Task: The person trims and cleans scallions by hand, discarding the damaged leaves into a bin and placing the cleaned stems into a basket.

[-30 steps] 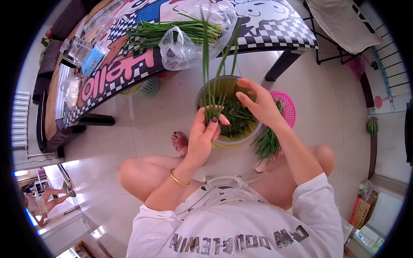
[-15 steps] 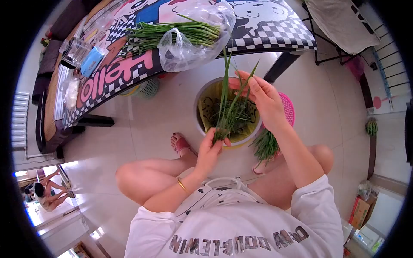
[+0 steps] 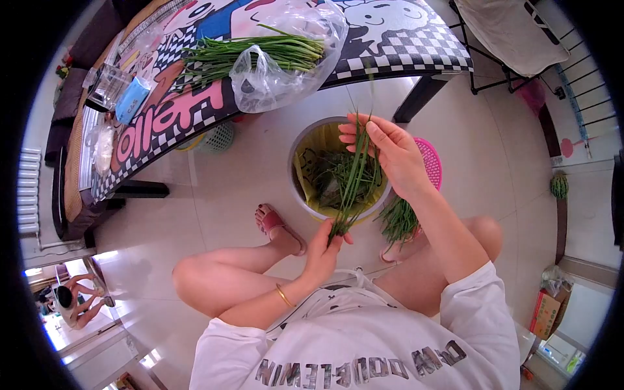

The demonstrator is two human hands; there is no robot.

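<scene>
My left hand [image 3: 321, 252] is closed around one end of a small bunch of green chives [image 3: 355, 185], low over the near rim of the bin. The upper leaves are pinched between the thumb and fingers of my right hand [image 3: 392, 151]. Beneath them stands a round bin [image 3: 296, 185] with a yellow liner, holding loose green leaf scraps [image 3: 339, 170]. At its right, a pink perforated basket [image 3: 431, 162] is partly hidden by my right forearm. More chives [image 3: 400, 218] hang at its near side.
A table with a cartoon checkered cover [image 3: 416, 55] spans the far side. On it lie a large bunch of chives [image 3: 260, 53] in a clear plastic bag [image 3: 279, 84] and a blue tissue pack [image 3: 132, 99]. A green basket [image 3: 219, 138] sits below. A folding chair [image 3: 513, 39] stands far right.
My left hand has come slightly nearer to me with the chives' lower end. My right hand has closed on the upper leaves, which now stretch between both hands.
</scene>
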